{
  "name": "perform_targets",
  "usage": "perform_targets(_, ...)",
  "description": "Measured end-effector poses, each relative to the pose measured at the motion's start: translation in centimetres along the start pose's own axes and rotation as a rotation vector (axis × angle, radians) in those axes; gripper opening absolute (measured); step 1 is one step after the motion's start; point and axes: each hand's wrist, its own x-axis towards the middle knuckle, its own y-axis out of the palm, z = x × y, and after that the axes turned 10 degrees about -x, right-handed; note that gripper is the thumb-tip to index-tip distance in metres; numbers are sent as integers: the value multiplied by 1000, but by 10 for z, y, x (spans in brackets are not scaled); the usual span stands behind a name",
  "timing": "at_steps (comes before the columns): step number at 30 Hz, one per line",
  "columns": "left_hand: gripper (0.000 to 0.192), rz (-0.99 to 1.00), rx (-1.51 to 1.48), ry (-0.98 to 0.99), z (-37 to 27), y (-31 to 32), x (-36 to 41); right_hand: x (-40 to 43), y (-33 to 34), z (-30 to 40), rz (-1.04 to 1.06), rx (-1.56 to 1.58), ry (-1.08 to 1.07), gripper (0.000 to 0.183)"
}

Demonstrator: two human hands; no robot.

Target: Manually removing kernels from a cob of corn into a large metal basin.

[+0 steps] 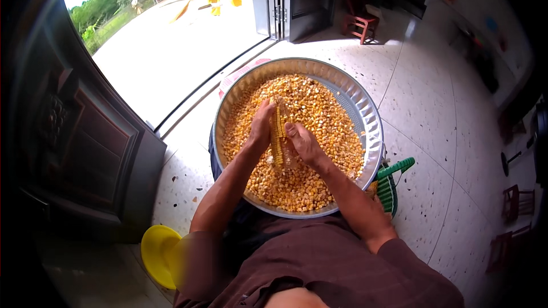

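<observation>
My left hand [262, 125] grips an ear of dried corn [279, 137] along its left side, near the far end. Part of the ear still bears rows of yellow kernels, while its right side looks stripped to pale cob. From the right, my right hand [302, 140] presses on the ear with the thumb over the kernels. Both hands are above a wide round metal pan [371, 137] that rests on my lap. Loose corn kernels [325, 111] cover most of its bottom, and a perforated grey part shows at the upper right.
A green woven basket [388, 192] stands right of the pan. On the floor at the lower left is a yellow plastic basin [159, 256]. A dark door leaf [107, 149] stands to the left beside the doorway. A red chair [360, 21] stands farther back.
</observation>
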Motion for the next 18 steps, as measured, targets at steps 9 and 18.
perform_targets(9,55,25,42,-16,-2,-4,4,25,15,17,-63,-285,94,81)
perform_targets(18,38,-48,-53,-4,-7,-9,9,37,25,22,-151,-156,-174,48)
